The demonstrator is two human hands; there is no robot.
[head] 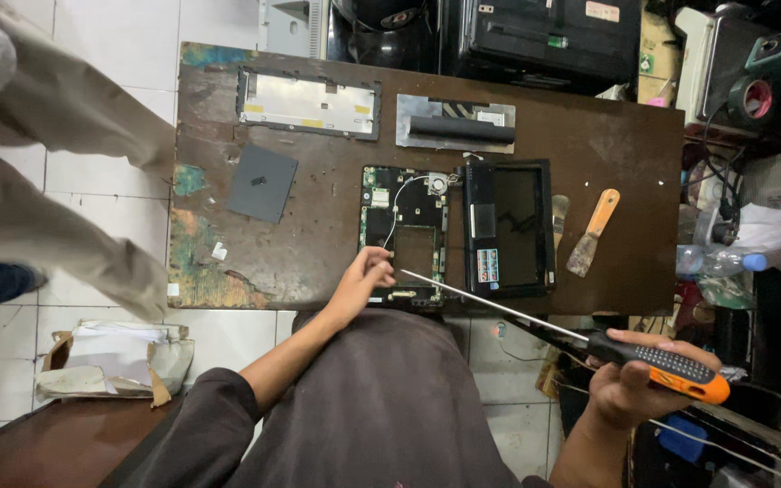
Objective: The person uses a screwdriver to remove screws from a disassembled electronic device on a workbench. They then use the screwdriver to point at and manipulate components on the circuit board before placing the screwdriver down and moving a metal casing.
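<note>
Left hand [361,282] fingers pinch narrowly at the near-left edge of the opened laptop base [406,233] on the desk [318,244]. Right hand [630,384] fingers grip a long screwdriver [580,336].

Electronics repair workshop, my scarred, paint-stained bench [580,136] strewn with an opened laptop's bare circuit board [404,230], its removed cover panels [309,104], a putty scraper [593,233], old monitors and casings [544,36] stacked behind, white tiled floor [110,36].

I can't see what my left hand [361,282] pinches; it's too small. My right hand [630,384] hides part of the screwdriver [580,339] handle.
</note>
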